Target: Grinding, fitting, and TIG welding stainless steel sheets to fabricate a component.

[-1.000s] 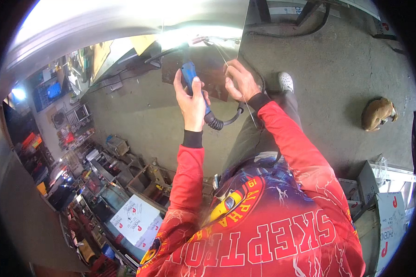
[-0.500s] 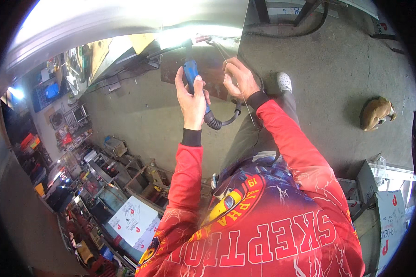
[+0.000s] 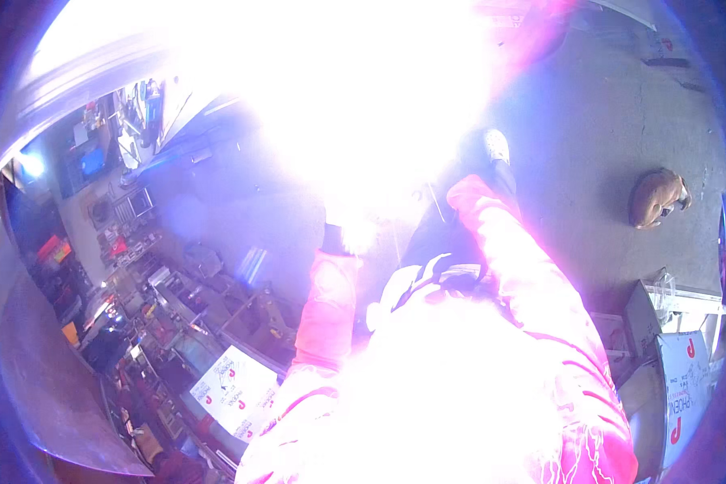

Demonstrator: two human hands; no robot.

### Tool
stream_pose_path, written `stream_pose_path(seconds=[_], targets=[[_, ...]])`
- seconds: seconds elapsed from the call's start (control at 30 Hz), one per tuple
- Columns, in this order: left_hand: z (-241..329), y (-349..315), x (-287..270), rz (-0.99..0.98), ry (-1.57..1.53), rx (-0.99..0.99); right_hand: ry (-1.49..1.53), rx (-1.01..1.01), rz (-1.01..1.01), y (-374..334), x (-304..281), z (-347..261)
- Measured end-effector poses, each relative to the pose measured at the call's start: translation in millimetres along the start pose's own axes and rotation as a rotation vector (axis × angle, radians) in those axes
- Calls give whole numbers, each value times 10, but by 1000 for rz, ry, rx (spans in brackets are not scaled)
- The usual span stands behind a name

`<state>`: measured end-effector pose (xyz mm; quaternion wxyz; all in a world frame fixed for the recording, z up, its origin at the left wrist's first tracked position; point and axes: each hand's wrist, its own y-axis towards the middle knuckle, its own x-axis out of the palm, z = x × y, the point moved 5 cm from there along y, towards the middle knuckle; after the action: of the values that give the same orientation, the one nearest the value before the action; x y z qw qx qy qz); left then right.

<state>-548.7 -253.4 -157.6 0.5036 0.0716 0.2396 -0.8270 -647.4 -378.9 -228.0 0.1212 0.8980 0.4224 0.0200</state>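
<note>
A blinding white arc glare [image 3: 363, 89] fills the upper middle and swallows both of my hands. My left sleeve [image 3: 327, 294] reaches up into it from below, and the cuff fades out in the light. From the right, my right sleeve [image 3: 504, 230] runs into the same glare. The blue-handled welding torch, seen in my left hand half a second ago, is washed out. Below the glare, by the right cuff, a short length of thin filler rod [image 3: 436, 202] still shows. Fingers, torch tip and workpiece are hidden.
A brown dog [image 3: 657, 198] lies curled on the concrete floor at the right. My white clog [image 3: 496, 146] stands near the glare's edge. Film-covered sheets [image 3: 234, 391] lie among cluttered benches at lower left; a film-covered panel [image 3: 682, 395] stands at lower right.
A welding arc has lit up, and its glare now covers the hands, torch and metal sheet that were visible before. Both forearms keep nearly the same place.
</note>
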Motion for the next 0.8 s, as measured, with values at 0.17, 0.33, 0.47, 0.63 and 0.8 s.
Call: stream_pose_path(seconds=[0.17, 0.33, 0.47, 0.63, 0.8], targets=[[32, 22, -5, -7, 5, -47, 26, 9, -1, 46, 69, 58], [101, -1, -2, -3, -23, -65, 0, -26, 29, 68, 92, 84], [57, -8, -16, -2, -90, -113, 6, -99, 56, 52, 72, 42], [59, -17, 4, 1, -89, -125, -17, -80, 49, 51, 74, 56], [12, 16, 106, -31, -44, -95, -52, -74, 54, 23, -7, 120]])
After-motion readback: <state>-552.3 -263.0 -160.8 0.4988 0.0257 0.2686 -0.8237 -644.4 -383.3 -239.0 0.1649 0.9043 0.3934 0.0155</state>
